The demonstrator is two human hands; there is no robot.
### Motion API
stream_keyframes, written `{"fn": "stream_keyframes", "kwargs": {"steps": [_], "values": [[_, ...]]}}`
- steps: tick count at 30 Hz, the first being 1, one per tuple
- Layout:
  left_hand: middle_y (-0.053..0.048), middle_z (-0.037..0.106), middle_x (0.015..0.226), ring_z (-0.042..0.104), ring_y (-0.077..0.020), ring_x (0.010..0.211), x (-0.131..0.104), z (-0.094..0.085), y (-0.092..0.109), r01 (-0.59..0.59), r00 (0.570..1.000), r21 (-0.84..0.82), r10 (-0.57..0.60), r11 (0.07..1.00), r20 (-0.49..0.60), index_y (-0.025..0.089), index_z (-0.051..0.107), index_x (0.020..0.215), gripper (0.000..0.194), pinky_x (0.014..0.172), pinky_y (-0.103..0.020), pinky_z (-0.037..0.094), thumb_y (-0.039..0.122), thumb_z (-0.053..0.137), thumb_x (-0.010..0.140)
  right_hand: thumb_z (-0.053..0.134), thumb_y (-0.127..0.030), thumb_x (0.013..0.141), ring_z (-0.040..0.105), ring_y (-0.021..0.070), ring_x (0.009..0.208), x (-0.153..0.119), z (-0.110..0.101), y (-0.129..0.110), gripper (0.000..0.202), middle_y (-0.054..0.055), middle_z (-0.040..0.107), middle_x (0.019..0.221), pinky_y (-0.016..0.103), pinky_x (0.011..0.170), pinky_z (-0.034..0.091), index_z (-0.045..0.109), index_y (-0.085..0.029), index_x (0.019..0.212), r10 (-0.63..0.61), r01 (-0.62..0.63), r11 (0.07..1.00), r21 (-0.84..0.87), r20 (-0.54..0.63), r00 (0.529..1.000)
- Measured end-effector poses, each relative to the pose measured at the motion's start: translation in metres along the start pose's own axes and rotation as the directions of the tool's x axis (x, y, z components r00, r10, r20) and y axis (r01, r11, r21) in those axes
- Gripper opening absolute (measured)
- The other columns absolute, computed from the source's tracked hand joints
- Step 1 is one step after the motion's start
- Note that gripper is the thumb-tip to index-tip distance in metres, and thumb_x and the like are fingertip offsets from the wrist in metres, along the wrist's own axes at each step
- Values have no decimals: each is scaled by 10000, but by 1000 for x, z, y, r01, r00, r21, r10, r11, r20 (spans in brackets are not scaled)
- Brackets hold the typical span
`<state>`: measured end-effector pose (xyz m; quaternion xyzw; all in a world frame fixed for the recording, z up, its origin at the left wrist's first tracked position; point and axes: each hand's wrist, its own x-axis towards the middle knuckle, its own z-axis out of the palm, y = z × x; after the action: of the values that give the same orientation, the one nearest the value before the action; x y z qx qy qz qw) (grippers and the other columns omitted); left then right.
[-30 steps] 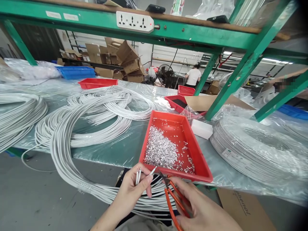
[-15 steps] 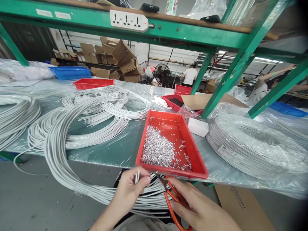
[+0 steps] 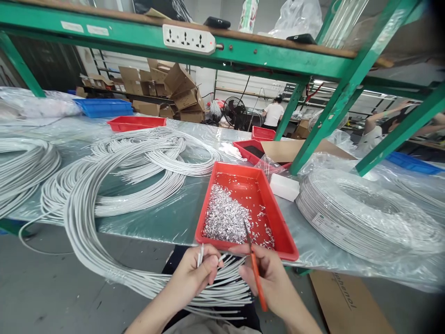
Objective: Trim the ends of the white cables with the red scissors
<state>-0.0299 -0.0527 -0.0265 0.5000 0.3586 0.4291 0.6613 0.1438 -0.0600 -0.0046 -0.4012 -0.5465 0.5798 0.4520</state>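
My left hand (image 3: 191, 273) is closed on white cable ends (image 3: 200, 255) that poke out between its fingers. One short tip sticks out to the right past the thumb. My right hand (image 3: 273, 278) grips orange-handled scissors (image 3: 257, 278), tucked against the palm with the blades pointing up over the tray. Its index finger and thumb reach towards the cable tip; whether they touch it I cannot tell. Below both hands lies a bundle of white cables (image 3: 135, 279), its cut ends fanned out at my lap. Just beyond, a red tray (image 3: 278, 215) holds small shiny metal pieces (image 3: 224, 218).
More coiled white cable (image 3: 146, 204) lies on the table to the left. A large plastic-wrapped cable coil (image 3: 330, 227) sits at right, beside a small white box (image 3: 285, 186). Green shelf posts (image 3: 323, 125) rise behind. A person (image 3: 273, 113) is in the background.
The scissors have swung from lying open beside the cable tip to upright and folded in my right hand. My right index finger and thumb now extend towards the tip.
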Motion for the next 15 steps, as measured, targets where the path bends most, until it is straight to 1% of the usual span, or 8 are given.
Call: {"fn": "stream_keyframes", "kwargs": {"steps": [2, 4, 6, 7, 9, 11, 13, 15], "values": [[55, 438, 450, 219, -24, 301, -1, 3, -1, -24, 1000, 59, 23, 998, 8, 138, 535, 681, 398, 290, -158, 120, 531, 547, 739, 780, -215, 604, 264, 58, 377, 7, 14, 6, 195, -92, 407, 405, 204, 391, 192, 600, -149, 637, 18, -15, 988, 156, -20, 1000], [47, 441, 480, 225, -28, 326, -3, 3, 0, -53, 999, 112, 52, 992, 11, 137, 536, 675, 389, 306, -165, 132, 517, 531, 759, 771, -294, 611, 220, 47, 334, 13, 25, 10, 291, -105, 363, 340, 209, 376, 157, 522, -163, 536, 47, -44, 961, 272, -5, 999], [65, 388, 459, 219, -34, 344, -4, 2, 1, -77, 997, 135, 76, 988, 18, 141, 530, 660, 372, 328, -172, 140, 495, 523, 775, 694, -405, 673, 157, 42, 300, 15, 31, 13, 357, -132, 277, 307, 210, 365, 148, 444, -193, 531, 83, -83, 933, 351, 15, 996], [75, 354, 451, 220, -37, 352, -4, 1, 2, -91, 996, 136, 88, 987, 23, 144, 527, 656, 363, 339, -175, 148, 487, 526, 777, 652, -432, 701, 135, 41, 290, 15, 33, 14, 365, -141, 251, 310, 209, 359, 152, 414, -205, 543, 109, -111, 916, 384, 28, 994], [85, 309, 463, 227, -40, 361, -4, -1, 4, -113, 993, 131, 110, 985, 29, 148, 526, 659, 351, 351, -179, 159, 481, 543, 768, 611, -435, 726, 106, 40, 271, 14, 34, 15, 348, -150, 231, 323, 211, 340, 164, 392, -216, 565, 157, -166, 888, 429, 56, 986], [80, 319, 491, 236, -38, 361, -3, -2, 5, -109, 994, 132, 107, 985, 28, 148, 531, 675, 340, 353, -184, 162, 476, 558, 759, 613, -427, 724, 109, 41, 269, 12, 34, 16, 315, -151, 242, 331, 211, 334, 168, 421, -213, 597, 179, -187, 878, 441, 60, 982], [76, 334, 502, 234, -37, 357, -3, -1, 4, -84, 996, 139, 80, 987, 28, 145, 535, 688, 329, 351, -188, 160, 465, 560, 760, 629, -420, 728, 144, 46, 301, 11, 33, 15, 302, -141, 272, 344, 206, 361, 169, 454, -200, 616, 162, -152, 892, 426, 13, 987], [68, 361, 511, 264, -47, 384, -1, 0, 3, -85, 996, 146, 84, 986, 15, 143, 533, 684, 317, 374, -191, 191, 449, 577, 752, 662, -393, 727, 191, 50, 342, 10, 32, 13, 288, -120, 328, 357, 204, 389, 155, 509, -175, 617, 116, -86, 922, 378, -58, 992]]}}
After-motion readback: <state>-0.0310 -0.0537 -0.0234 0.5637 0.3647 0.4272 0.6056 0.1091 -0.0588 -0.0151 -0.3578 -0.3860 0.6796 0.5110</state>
